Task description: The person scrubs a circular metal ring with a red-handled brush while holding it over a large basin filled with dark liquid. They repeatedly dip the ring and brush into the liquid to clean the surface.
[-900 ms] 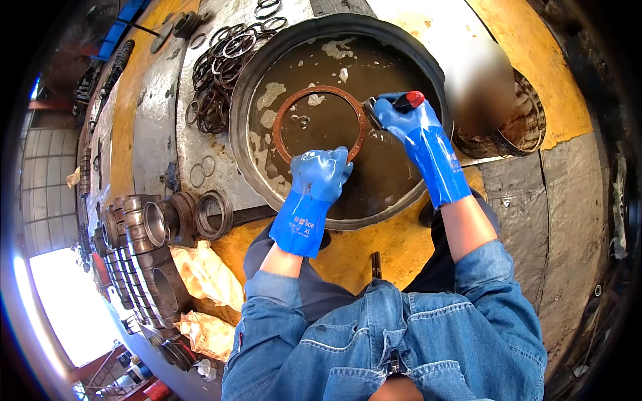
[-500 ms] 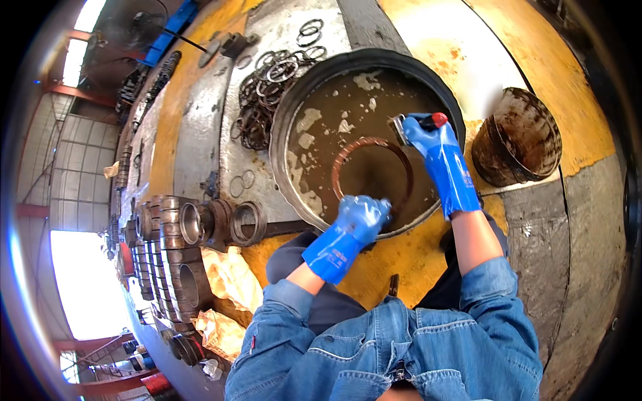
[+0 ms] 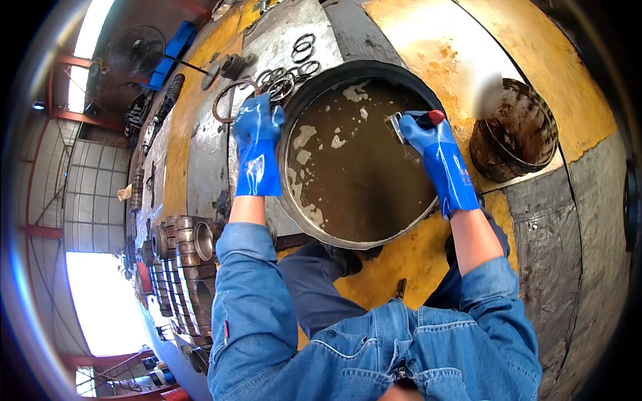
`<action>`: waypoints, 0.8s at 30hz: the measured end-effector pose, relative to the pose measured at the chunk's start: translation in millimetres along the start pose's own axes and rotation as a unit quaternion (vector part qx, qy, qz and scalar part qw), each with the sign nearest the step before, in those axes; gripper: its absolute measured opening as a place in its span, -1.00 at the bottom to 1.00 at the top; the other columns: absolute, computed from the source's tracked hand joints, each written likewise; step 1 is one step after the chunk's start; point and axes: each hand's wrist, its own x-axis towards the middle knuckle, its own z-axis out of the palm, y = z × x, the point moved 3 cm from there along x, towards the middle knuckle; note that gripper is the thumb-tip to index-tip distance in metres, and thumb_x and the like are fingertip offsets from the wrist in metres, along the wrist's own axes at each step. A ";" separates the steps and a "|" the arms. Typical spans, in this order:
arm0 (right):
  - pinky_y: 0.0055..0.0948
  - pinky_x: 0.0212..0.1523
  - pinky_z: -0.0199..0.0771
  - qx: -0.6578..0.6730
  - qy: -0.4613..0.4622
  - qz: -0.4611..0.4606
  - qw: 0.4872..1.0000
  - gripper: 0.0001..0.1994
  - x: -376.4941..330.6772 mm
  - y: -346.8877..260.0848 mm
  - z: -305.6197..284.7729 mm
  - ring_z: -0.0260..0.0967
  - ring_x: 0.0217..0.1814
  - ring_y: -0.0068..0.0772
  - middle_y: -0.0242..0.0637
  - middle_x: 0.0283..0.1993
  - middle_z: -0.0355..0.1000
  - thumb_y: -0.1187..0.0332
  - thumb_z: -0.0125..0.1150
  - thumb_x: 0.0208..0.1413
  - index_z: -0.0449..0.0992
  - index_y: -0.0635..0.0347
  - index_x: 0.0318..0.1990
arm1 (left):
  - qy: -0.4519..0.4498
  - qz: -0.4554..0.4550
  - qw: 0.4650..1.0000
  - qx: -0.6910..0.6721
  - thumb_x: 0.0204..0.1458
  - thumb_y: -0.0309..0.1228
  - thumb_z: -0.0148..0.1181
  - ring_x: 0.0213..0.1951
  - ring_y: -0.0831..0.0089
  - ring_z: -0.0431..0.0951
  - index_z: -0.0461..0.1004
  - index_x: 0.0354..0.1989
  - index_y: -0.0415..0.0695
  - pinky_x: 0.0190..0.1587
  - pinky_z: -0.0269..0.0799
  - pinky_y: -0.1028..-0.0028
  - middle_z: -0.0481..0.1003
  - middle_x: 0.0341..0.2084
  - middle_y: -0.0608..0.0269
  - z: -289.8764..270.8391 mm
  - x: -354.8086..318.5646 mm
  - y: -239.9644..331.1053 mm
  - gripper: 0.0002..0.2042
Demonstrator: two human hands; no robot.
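My left hand [image 3: 257, 120], in a blue rubber glove, is closed on a brownish metal ring [image 3: 219, 105] to the left of the wide round tub [image 3: 284, 144]. The ring is over the metal-plated floor beside a pile of dark rings [image 3: 274, 81], partly hidden by the glove. Over the tub's right side is my right hand [image 3: 424, 130], also gloved in blue. It grips a hand tool with a red-and-black handle [image 3: 431, 118] and a flat metal head [image 3: 398, 125]; the exact kind is unclear. Murky brown liquid [image 3: 364, 174] with pale foam patches fills the tub.
A rusty, dirty bucket [image 3: 481, 154] stands right of the tub. Stacked metal cylinders [image 3: 194, 267] line the left side. A fan [image 3: 137, 50] and a blue beam [image 3: 170, 57] are at the far left. Yellow and grey plates make up the floor.
My left hand has lifted the ring out of the liquid and carried it left and away from me, to beside the pile. My right hand stays over the tub with its tool.
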 end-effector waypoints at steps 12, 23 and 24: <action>-0.42 -0.03 0.55 -0.002 -0.071 -0.005 0.997 -0.55 -18.1 -4.3 -11.6 0.53 -0.13 -0.49 -0.34 -0.12 0.64 0.08 0.43 0.20 0.66 0.29 0.04 | -0.359 -0.137 0.889 -0.248 -0.02 -0.06 0.54 0.14 -0.05 0.63 0.57 0.21 -0.13 0.22 0.56 0.11 0.63 0.10 -0.07 91.0 -143.5 164.0 -0.35; -0.45 -0.04 0.55 0.030 -0.044 -0.034 0.998 -0.71 -22.1 -11.1 -9.9 0.51 -0.16 -0.56 -0.39 -0.18 0.63 0.24 0.39 0.24 0.68 0.29 -0.05 | -0.379 -0.143 0.878 -0.256 -0.08 -0.01 0.57 0.36 -0.09 0.45 0.34 0.42 -0.26 0.43 0.36 0.16 0.44 0.33 -0.18 127.1 -143.4 210.0 -0.08; -0.46 -0.03 0.54 0.029 -0.050 -0.045 0.997 -0.67 -19.2 -11.0 -14.1 0.51 -0.15 -0.56 -0.39 -0.16 0.63 0.20 0.40 0.25 0.68 0.29 -0.01 | -0.381 -0.147 0.873 -0.266 -0.08 -0.02 0.58 0.33 -0.09 0.47 0.37 0.39 -0.25 0.39 0.40 0.15 0.47 0.30 -0.19 131.6 -135.3 213.2 -0.11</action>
